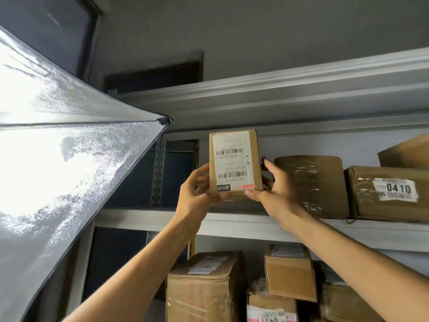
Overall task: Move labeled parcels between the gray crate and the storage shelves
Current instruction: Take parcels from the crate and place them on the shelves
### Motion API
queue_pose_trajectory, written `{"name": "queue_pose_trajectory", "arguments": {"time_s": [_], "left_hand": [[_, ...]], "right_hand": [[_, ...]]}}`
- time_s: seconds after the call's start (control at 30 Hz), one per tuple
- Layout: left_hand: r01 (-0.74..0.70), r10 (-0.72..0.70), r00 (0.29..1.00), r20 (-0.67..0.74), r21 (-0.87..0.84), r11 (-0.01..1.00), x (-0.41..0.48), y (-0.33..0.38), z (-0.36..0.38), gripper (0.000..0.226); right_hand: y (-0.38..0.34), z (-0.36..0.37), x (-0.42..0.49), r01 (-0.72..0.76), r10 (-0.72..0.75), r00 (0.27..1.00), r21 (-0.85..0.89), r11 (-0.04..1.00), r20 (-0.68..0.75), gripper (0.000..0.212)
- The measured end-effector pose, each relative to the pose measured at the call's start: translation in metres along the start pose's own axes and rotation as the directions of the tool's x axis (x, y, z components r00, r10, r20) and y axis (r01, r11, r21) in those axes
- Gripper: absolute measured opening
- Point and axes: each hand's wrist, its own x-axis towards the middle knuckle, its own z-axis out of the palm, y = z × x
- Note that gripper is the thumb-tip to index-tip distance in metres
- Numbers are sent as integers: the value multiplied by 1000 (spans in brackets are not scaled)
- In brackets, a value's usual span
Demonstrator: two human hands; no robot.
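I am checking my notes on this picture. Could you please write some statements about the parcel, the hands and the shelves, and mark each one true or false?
1. The left hand and the right hand both hold the small parcel. True.
2. The small parcel shows a bare side to the camera. False: its label with barcodes faces the camera.
3. A box marked 0410 stands on the shelf, right of the hands. True.
4. Nothing is stored below. False: cardboard boxes stand there.
5. The taped box is left of the small parcel. False: it is on the right.
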Motion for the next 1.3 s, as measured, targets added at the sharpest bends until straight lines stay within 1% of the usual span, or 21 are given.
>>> {"name": "queue_pose_trajectory", "arguments": {"time_s": [0.1, 0.2, 0.23, 0.3, 0.33, 0.37, 0.43, 0.47, 0.53, 0.6, 0.67, 0.77, 0.83, 0.9, 0.97, 1.07, 1.13, 1.23, 1.27, 1.3], "left_hand": [[-3, 3, 1000, 17, -2, 1000, 1, 10, 0, 65], [57, -53, 998, 33, -132, 990, 0, 13, -1, 55], [75, -74, 997, 15, -185, 980, 0, 12, -1, 59], [95, -102, 995, -11, -258, 961, 1, 10, -4, 80], [81, -82, 997, 4, -253, 964, 0, 9, -6, 85], [45, -38, 999, 36, -216, 975, -1, 9, -7, 84], [-33, 42, 997, 68, -131, 991, -3, 9, -7, 74], [-56, 62, 997, 51, -107, 993, -4, 10, -8, 70], [-71, 73, 997, 22, -97, 993, -4, 11, -8, 65], [-74, 77, 997, 24, -97, 993, -6, 12, -9, 63], [-89, 92, 995, 29, -88, 992, -7, 12, -11, 65], [-117, 120, 992, 42, -79, 990, -9, 13, -13, 66], [-132, 135, 990, 49, -45, 990, -10, 16, -14, 67], [-138, 138, 989, 48, 6, 990, -11, 19, -15, 69], [-110, 108, 993, 47, 42, 993, -11, 22, -16, 76], [-81, 66, 987, 147, 94, 992, -7, 28, -19, 91], [-84, 57, 981, 184, 145, 986, -4, 32, -19, 96], [-114, 93, 988, 127, 172, 979, -3, 34, -18, 93], [-127, 112, 989, 98, 164, 978, -4, 32, -19, 90], [-125, 117, 991, 63, 144, 982, -4, 30, -19, 86]], "right_hand": [[-2, -2, -1, 24, -24, 999, 12, 1000, 28, 83], [2, -3, -1, 27, -28, 1000, 108, 994, 9, 75], [4, -2, -1, 28, -29, 1000, 133, 991, 7, 74], [7, -1, 0, 43, -39, 999, 134, 990, -27, 76], [7, -1, 2, 52, -46, 997, 120, 991, -57, 77], [7, -1, 3, 65, -55, 994, 109, 992, -91, 78], [4, 0, 4, 120, -105, 986, 111, 986, -132, 83], [2, 2, 3, 150, -134, 982, 114, 982, -136, 86], [0, 6, 0, 189, -169, 974, 126, 974, -151, 85], [0, 8, -1, 191, -171, 973, 128, 973, -157, 80], [-1, 7, 1, 159, -140, 979, 121, 980, -149, 79], [-4, 6, 3, 151, -133, 982, 131, 980, -136, 77], [-4, 6, 3, 132, -116, 987, 147, 980, -114, 74], [-4, 4, 3, 57, -45, 997, 219, 974, -63, 70], [-3, -1, 5, -40, 34, 999, 311, 950, 24, 61], [-2, -7, 12, -121, 82, 990, 386, 915, 118, 49], [-5, -10, 14, -175, 116, 981, 436, 883, 158, 44], [-11, -10, 12, -219, 151, 972, 448, 867, 183, 39], [-12, -9, 12, -212, 151, 974, 432, 877, 171, 42], [-15, -8, 12, -205, 154, 976, 410, 889, 155, 53]]}}
